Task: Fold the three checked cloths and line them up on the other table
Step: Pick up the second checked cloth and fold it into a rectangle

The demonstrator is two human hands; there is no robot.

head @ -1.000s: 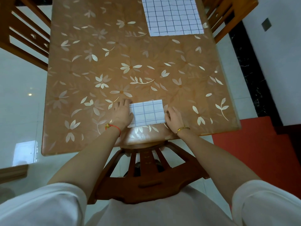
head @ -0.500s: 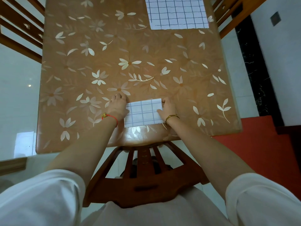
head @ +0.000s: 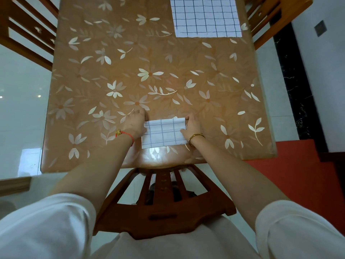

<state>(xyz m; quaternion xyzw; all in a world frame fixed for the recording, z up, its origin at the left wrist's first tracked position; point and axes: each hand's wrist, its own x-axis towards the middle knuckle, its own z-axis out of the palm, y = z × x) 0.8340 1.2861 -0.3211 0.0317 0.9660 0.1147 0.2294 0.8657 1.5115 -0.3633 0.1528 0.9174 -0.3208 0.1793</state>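
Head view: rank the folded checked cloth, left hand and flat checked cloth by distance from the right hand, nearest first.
1. folded checked cloth: in the grip of the right hand, at the near edge of the table.
2. left hand: at that cloth's other end, to the left.
3. flat checked cloth: lying open at the table's far end.

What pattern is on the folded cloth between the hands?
The folded cloth is white with thin blue grid lines; head view.
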